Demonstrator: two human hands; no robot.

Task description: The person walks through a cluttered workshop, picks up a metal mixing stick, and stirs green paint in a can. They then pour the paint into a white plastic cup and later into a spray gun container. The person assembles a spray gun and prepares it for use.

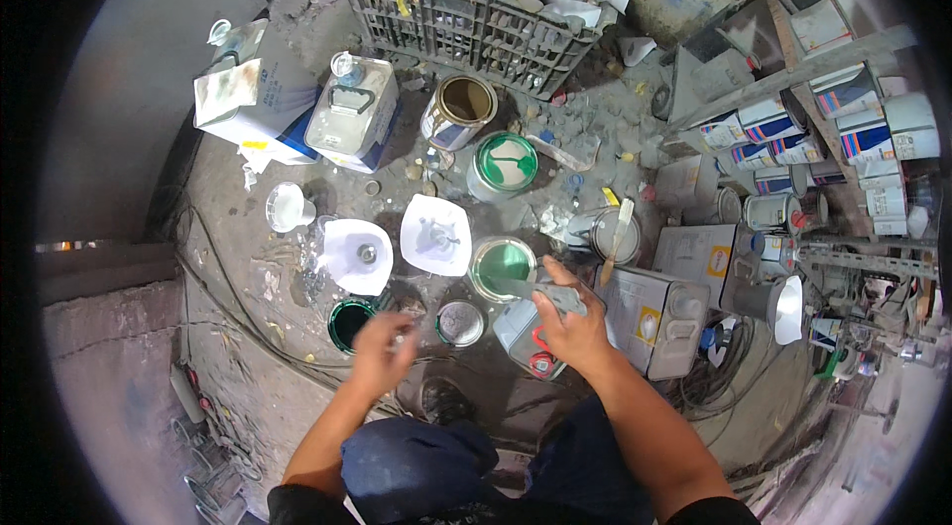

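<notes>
My right hand (581, 335) grips a flat grey metal tool (561, 297). Its blade reaches over an open can of light green paint (503, 265), the tip low at the paint. My left hand (381, 355) is blurred, with curled fingers, beside an open can of dark green paint (351, 323); whether it holds anything is unclear. Between my hands stands a small can with a greyish top (460, 323). Beyond it lie two white paper cones or funnels, a left one (349, 257) and a right one (446, 235). Below my right hand is a metal canister (520, 332) with red caps.
A black plastic crate (476, 27) full of refuse stands at the back. White rectangular tins (353, 116) are at left. A brush (619, 239) lies across a can (595, 227). At right are larger tins (647, 317) and a shelf of paint cans (773, 123). Cables (253, 332) cross the floor.
</notes>
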